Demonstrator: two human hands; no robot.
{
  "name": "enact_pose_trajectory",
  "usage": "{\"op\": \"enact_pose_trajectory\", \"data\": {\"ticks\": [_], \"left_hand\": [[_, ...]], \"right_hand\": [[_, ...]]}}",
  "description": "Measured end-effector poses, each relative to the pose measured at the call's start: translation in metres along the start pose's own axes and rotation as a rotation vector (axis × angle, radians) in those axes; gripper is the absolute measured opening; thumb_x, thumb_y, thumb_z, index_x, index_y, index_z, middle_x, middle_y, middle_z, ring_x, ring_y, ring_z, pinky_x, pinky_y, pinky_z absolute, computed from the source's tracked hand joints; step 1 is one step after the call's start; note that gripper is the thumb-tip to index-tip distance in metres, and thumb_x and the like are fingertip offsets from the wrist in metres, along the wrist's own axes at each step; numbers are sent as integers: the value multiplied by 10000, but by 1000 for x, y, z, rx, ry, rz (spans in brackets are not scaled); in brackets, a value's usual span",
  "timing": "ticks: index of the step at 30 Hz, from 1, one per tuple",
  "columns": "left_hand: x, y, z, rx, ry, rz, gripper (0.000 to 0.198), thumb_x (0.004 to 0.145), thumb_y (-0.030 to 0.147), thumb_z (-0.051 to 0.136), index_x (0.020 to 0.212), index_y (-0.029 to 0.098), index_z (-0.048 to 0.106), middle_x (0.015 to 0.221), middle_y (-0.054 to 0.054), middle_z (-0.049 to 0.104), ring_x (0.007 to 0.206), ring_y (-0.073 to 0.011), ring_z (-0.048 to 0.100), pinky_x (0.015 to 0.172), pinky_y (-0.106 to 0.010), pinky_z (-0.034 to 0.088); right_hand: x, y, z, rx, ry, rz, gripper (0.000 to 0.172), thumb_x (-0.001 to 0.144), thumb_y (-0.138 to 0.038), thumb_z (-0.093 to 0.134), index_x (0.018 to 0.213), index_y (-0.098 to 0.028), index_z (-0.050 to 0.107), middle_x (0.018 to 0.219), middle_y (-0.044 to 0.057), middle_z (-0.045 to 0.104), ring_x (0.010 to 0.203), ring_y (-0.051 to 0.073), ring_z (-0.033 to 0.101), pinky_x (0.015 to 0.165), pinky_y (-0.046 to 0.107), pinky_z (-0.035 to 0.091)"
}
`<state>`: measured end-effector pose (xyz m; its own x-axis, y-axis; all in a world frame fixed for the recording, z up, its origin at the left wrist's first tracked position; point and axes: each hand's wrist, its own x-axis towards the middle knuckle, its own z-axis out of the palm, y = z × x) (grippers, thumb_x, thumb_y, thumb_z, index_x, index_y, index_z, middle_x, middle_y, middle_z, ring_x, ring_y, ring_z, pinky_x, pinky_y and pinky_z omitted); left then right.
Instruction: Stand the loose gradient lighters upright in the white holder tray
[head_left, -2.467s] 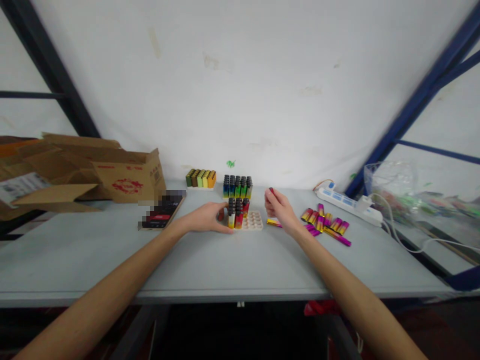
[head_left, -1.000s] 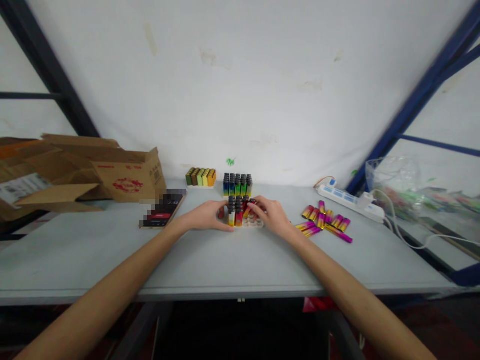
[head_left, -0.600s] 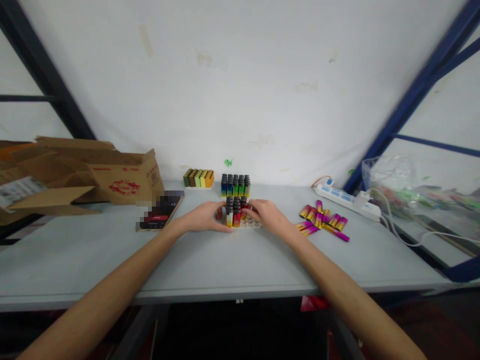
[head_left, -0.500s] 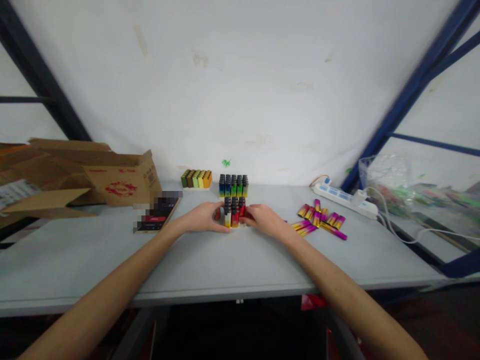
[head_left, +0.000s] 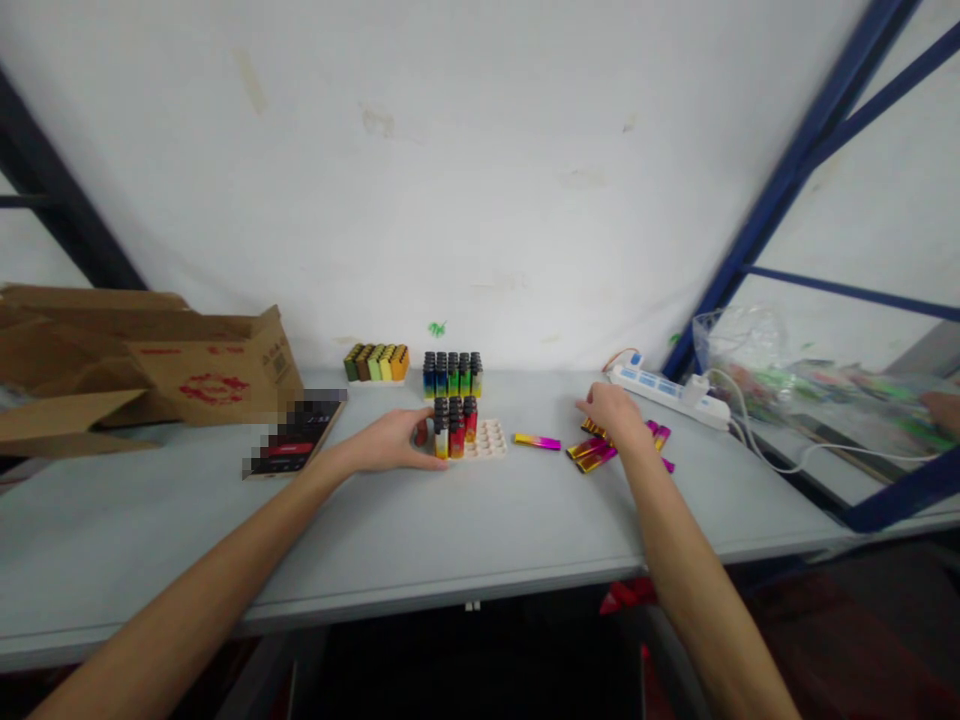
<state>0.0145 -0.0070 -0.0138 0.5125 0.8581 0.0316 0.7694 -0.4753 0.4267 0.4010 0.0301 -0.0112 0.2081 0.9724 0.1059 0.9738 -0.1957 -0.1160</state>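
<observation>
My left hand curls its thumb and fingers around the left side of a white tray with round holes. Upright lighters with black tops, in white-yellow and red, fill the tray's left part; open holes show on the right. My right hand is over a pile of shiny purple-and-yellow lighter-sized pieces, its fingers drawn together. What is between those fingertips, if anything, is hidden. One loose purple-and-yellow piece lies between the tray and the pile.
Behind stand blue-to-green lighters and a tray of green, brown and yellow ones. On the left are an open cardboard box and a dark, partly pixelated device. A white power strip and plastic bags are at right.
My right hand has left the lighters in the tray and moved right to the purple-and-yellow pile, uncovering the tray's open holes. My left hand stays at the tray. The view has shifted slightly.
</observation>
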Motion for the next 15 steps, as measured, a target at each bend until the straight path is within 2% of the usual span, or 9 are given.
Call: {"op": "enact_pose_trajectory", "data": {"ticks": [3, 5, 10, 15], "left_hand": [[0, 0, 0, 6, -3, -10, 730, 622, 779, 714, 1043, 191, 621, 878, -47, 687, 749, -244, 632, 649, -309, 438], [0, 0, 0, 11, -7, -6, 738, 628, 781, 711, 1058, 189, 614, 890, -50, 687, 762, -249, 636, 657, -311, 441], [0, -1, 1, 32, -21, -7, 752, 652, 789, 699, 1088, 186, 596, 913, -58, 682, 770, -244, 630, 669, -307, 444], [0, 1, 1, 21, -29, -2, 747, 663, 772, 704, 1109, 182, 599, 921, -58, 678, 781, -241, 631, 677, -303, 442]], "right_hand": [[8, 18, 6, -2, -56, -38, 400, 875, -348, 693, 1214, -135, 708, 1190, 203, 714, 1077, 309, 691, 853, 350, 496], [13, 20, 10, 12, -62, -107, 423, 859, -298, 704, 1240, -115, 700, 1207, 209, 706, 1095, 302, 684, 881, 341, 491], [14, 0, 18, 38, -58, -231, 364, 890, -191, 645, 1244, -130, 702, 1211, 182, 703, 1117, 263, 669, 946, 313, 463], [6, -17, 18, 85, -73, -333, 498, 890, -97, 618, 1386, -146, 599, 1181, 143, 733, 1099, 224, 676, 941, 282, 464]]}}
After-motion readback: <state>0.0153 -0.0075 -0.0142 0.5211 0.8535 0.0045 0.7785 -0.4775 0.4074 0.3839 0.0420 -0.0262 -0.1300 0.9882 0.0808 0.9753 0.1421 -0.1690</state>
